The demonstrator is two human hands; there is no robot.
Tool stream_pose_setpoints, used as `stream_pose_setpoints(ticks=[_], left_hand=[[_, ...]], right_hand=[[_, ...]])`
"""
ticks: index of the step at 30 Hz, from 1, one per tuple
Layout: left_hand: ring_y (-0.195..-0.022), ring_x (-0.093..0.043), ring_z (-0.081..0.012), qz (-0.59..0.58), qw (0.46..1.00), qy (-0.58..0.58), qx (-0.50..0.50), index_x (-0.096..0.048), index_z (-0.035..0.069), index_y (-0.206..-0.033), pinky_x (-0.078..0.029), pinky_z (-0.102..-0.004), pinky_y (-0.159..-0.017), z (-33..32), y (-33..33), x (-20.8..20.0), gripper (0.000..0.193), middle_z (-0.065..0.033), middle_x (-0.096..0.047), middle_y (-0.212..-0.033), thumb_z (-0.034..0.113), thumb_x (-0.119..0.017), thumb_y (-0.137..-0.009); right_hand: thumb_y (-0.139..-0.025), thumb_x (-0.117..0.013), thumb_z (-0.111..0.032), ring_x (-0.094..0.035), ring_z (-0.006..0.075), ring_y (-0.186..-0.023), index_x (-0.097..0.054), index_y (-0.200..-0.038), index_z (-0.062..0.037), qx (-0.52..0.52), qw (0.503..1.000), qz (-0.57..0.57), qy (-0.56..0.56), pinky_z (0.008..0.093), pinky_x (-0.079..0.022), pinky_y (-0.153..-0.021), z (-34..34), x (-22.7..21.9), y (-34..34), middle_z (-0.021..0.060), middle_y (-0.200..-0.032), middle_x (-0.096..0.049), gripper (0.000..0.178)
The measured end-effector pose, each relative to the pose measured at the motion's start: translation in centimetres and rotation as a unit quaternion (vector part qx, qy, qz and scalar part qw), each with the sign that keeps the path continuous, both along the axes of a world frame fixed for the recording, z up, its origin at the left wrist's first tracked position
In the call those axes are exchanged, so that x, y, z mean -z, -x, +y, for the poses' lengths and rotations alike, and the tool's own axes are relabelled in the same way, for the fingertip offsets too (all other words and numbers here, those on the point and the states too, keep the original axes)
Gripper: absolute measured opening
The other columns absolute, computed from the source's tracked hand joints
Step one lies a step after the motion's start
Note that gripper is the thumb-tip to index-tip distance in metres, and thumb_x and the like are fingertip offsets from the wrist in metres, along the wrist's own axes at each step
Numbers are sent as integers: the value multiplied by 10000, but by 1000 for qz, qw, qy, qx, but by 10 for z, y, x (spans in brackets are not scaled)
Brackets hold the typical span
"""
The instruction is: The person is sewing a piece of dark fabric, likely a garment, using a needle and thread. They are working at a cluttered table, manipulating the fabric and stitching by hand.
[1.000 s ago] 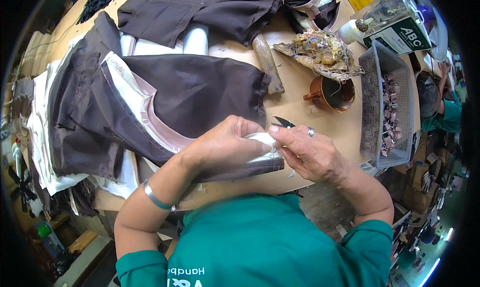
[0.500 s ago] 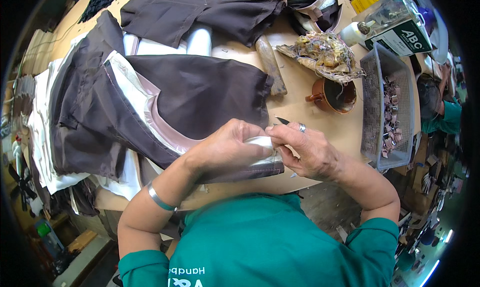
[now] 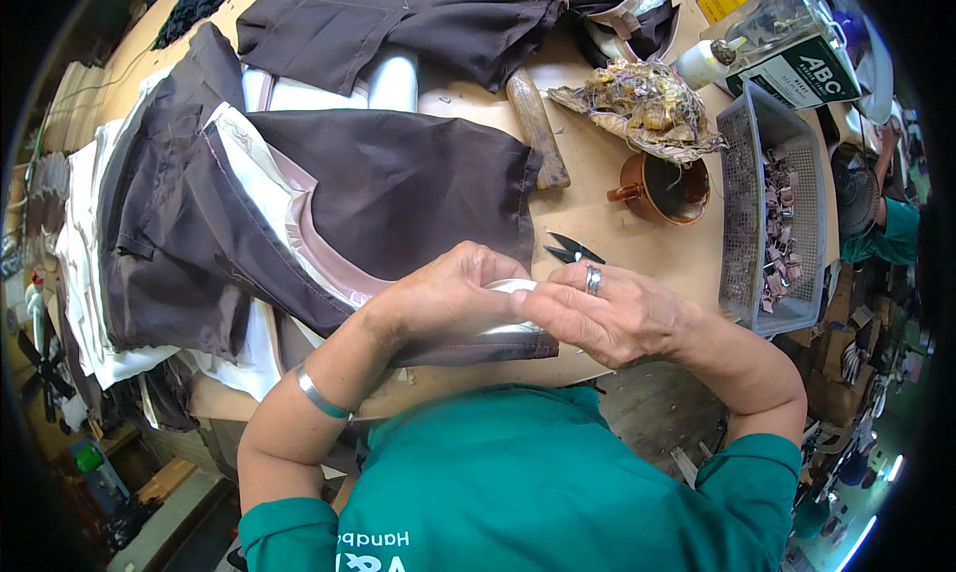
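My left hand [image 3: 446, 291] is closed on the white edge of a dark brown fabric piece [image 3: 408, 189], near the table's front edge. White and dusty-pink strips [image 3: 299, 214] run along a curved edge of this piece. My right hand [image 3: 619, 318], with rings on one finger, meets the left at the white edge [image 3: 511, 285], its fingers pressed against it. What lies under those fingertips is hidden. Just beyond the right hand are the black blades of thread snips [image 3: 575, 247], spread apart; their handle end is hidden.
A brown mug [image 3: 665, 189], a wooden stick [image 3: 538, 129], a tangled thread-and-glue clump [image 3: 647, 104] and a white bottle [image 3: 707, 64] stand beyond my right hand. Farther right is a grey plastic basket [image 3: 739, 224] of small pink strap pieces with metal rings. More brown fabric [image 3: 388, 29] lies behind.
My right hand has shifted slightly down and toward the left hand, and its fingers now lie over the white edge. More of the snips' blades shows. My left hand stays nearly in place.
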State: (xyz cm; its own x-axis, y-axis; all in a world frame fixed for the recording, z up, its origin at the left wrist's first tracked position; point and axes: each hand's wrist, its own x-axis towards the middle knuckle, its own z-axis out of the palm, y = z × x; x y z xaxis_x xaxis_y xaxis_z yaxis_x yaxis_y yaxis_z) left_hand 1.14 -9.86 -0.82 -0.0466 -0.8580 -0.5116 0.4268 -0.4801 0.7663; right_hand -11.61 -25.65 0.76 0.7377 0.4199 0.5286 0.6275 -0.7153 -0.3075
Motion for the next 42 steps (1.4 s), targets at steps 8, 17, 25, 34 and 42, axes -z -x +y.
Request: stream_pose_setpoints(ticks=[8, 17, 25, 34, 42], left_hand=[[-669, -492, -25, -117, 993, 8, -32, -602, -37, -917, -409, -175, -602, -1, 8, -17, 179, 14, -581, -758, 86, -631, -790], [-565, -506, -93, -455, 869, 113, -160, -636, -32, -881, -398, -221, -506, 4, 36, -16, 149, -68, -605, -694, 26, -654, -746], [-509, -520, -251, -569, 773, 203, -196, -631, 36, -843, -413, -341, -493, -4, 45, -8, 167, -111, -533, -568, 32, -634, -677], [-524, -528, -254, -579, 762, 201, -209, -622, 28, -821, -413, -344, -509, -4, 47, -5, 174, -107, -531, -568, 24, -645, -649], [-534, -531, -238, -603, 735, 230, -208, -602, 38, -796, -413, -341, -522, -4, 49, -1, 160, -83, -552, -614, 8, -637, -642]], right_hand=[[-699, -590, 108, -600, 221, -685, -488, -1152, 13, 129, 948, 180, -230, 311, -486, -635, -5, -1, 7, 118, -782, -593, 474], [-679, -617, 87, -629, 188, -697, -483, -1171, -19, 242, 912, 186, -272, 293, -500, -654, 10, -13, 22, 99, -792, -617, 520], [-650, -604, 109, -587, 236, -638, -493, -1131, -9, 289, 921, 123, -229, 323, -482, -596, 26, -7, 17, 101, -760, -599, 507], [-633, -616, 111, -608, 209, -637, -491, -1130, -10, 294, 907, 127, -272, 309, -488, -588, 24, 1, 20, 89, -739, -599, 527], [-687, -603, 114, -606, 138, -704, -453, -1202, -3, 309, 898, 170, -265, 257, -508, -669, 25, -5, 21, 77, -763, -601, 549]])
